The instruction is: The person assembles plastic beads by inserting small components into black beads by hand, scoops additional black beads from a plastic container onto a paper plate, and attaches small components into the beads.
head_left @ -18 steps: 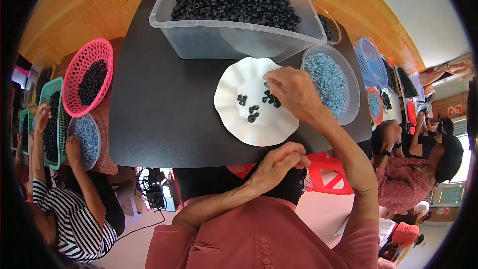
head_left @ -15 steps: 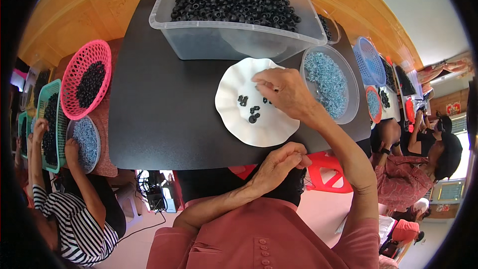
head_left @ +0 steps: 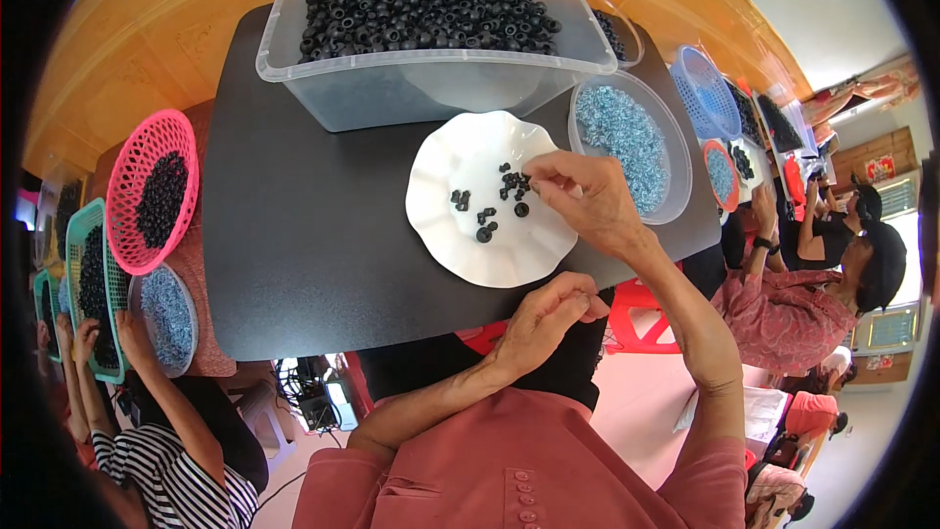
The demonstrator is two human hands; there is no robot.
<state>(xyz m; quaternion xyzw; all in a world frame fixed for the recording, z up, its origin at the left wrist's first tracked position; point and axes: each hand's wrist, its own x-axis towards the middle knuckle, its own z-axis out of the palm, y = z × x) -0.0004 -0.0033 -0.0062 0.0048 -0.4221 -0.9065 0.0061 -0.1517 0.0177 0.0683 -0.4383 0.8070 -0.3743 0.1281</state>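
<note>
The right grip (head_left: 590, 200) looks narrow, any contents hidden, beside black pieces (head_left: 511, 180). For the left grip (head_left: 548, 321), I cannot tell; beyond them, a bin (head_left: 411, 96) is cut off.

So the outfit is a dusty red short-sleeved shirt (head_left: 460, 460), pretty plain tbh. There's a stitched placket with a column of round buttons (head_left: 527, 502) in basically the same red, plus a slit-like fold (head_left: 411, 488) over on the left side. Sleeves end above bare forearms (head_left: 697, 323). Trousers (head_left: 416, 372) look black.
</note>
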